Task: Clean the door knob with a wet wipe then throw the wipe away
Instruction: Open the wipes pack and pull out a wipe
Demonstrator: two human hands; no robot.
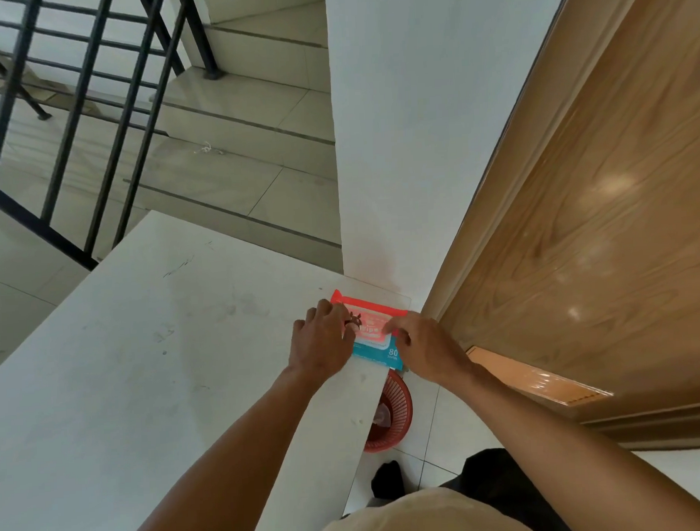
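Note:
A red and blue pack of wet wipes [369, 328] lies flat at the far right corner of a white table [151, 354], against the wall. My left hand [323, 340] rests on the pack's left edge, fingers bent down onto it. My right hand [422, 342] covers the pack's right side, with fingertips at the flap in its middle. No loose wipe shows. A red mesh wastebasket [391, 418] stands on the floor just below the table's right edge. The door knob is out of view.
A wooden door [587, 223] stands open on the right, its edge close to my right arm. A white wall [422, 121] rises behind the pack. Tiled stairs [239, 149] and a black railing [85, 116] lie beyond the table at the left.

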